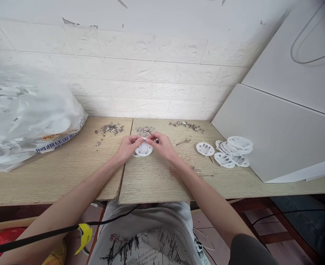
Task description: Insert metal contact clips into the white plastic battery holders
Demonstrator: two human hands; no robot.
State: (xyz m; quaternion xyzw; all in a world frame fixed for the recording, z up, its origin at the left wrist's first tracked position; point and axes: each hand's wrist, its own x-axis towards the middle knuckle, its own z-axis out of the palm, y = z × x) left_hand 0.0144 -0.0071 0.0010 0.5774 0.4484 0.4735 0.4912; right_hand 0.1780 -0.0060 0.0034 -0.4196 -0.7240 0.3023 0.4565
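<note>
Between my hands, over the table, is a round white plastic disc (144,149) with slots like a battery compartment. My left hand (127,148) is closed on its left edge, thumb on top. My right hand (162,145) is closed in a pinch at the disc's upper right, around a thin, dark, pointed tool (151,134); its kind is hard to make out. Part of another white disc (135,155) shows underneath. Just behind my fingers lies a pile of small metal pieces (145,130).
More metal bits lie in a left pile (112,128) and a right pile (188,126). A slim metal tool (183,142) lies right of my hand. Several finished-looking white discs (239,143) are stacked by a white panel (283,132). A full plastic bag (32,121) stands left.
</note>
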